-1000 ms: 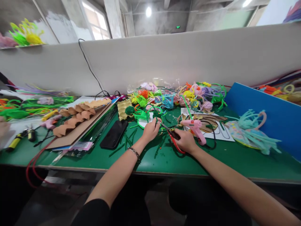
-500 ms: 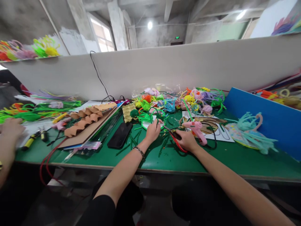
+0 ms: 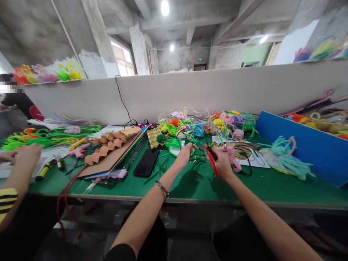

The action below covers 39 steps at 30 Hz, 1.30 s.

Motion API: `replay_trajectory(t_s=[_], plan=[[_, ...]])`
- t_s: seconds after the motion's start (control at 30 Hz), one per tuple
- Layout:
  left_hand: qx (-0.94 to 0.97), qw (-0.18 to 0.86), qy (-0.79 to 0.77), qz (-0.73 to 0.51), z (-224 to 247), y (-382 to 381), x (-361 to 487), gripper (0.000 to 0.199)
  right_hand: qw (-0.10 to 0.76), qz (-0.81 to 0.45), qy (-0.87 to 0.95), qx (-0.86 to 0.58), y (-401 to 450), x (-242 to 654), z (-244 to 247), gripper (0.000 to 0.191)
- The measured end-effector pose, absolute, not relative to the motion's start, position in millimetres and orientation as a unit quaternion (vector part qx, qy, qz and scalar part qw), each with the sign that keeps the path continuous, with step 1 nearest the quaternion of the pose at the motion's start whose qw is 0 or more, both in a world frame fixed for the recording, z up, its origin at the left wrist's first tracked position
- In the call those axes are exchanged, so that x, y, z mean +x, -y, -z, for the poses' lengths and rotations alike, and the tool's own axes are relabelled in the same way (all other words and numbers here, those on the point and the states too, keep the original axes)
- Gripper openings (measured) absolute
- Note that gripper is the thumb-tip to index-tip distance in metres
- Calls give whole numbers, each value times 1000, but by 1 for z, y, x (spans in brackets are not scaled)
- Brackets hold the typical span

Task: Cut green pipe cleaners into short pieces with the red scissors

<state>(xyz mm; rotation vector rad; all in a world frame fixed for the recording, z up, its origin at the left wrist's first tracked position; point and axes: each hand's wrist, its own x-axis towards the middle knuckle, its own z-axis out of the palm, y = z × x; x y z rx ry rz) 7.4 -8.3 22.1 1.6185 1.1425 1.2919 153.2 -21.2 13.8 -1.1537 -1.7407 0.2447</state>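
No writing can be read for certain. A small lit green sign (image 3: 200,59) shines high on the far wall (image 3: 185,59), above a dark doorway (image 3: 200,67); it bears pale marks, too small and blurred to make out as letters or a symbol. On the table, the pink glue gun (image 3: 230,152) has a small red mark on its body, also too small to read. The white sheet (image 3: 258,160) partly beneath it carries curved dark outlines, with no legible letters or numbers among them.
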Motion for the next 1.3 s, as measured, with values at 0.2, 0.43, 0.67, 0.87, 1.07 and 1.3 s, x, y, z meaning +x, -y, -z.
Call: replay_trajectory(t_s=[0.2, 0.43, 0.67, 0.87, 1.07, 1.3], plan=[[683, 364, -392, -497, -20, 20, 12, 23, 542, -234, 677, -441, 20, 133, -10, 29], [687, 396, -379, -477, -4, 29, 14, 24, 561, -445, 604, -351, 18, 136, -6, 25], [749, 370, -398, -378, 7, 35, 18, 24, 535, -525, 544, -376, 18, 151, 7, 17], [758, 409, -370, -348, 13, 47, 23, 24, 508, -593, 497, -378, 21, 155, 14, 17], [603, 564, -346, -445, 13, 48, 23, 30, 543, -579, 500, -346, 21, 150, 12, 16], [536, 625, -311, -475, 9, 45, 13, 33, 509, -566, 539, -362, 31, 138, 4, 29]])
